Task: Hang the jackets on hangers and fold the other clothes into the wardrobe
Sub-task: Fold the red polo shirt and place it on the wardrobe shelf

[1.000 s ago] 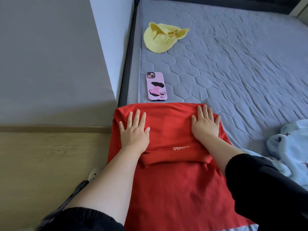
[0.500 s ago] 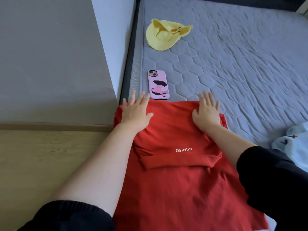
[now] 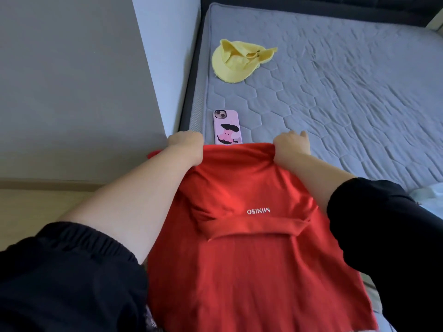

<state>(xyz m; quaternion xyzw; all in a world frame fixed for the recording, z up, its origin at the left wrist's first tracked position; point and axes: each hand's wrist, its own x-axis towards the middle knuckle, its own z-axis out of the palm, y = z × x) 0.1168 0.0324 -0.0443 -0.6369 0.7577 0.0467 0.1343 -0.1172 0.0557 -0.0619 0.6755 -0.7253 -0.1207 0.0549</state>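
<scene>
Red shirt (image 3: 251, 264) on the near part of the bed (image 3: 347, 97), held at its far edge by both hands.

The left hand (image 3: 186, 147) and the right hand (image 3: 291, 146) are each curled round a far corner of the shirt, just beside a phone (image 3: 227, 127). The cloth looks thin, soft and light, so I judge it will sag between the two grips. It is best taken at the corners, with the edge stretched tight.

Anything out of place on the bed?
A pink phone lies on the mattress behind the far edge of the red shirt, between the left hand and right hand gripping it; the cloth hides the phone's near end. It could get caught in the fold. The crumpled yellow hat sits apart.
</scene>
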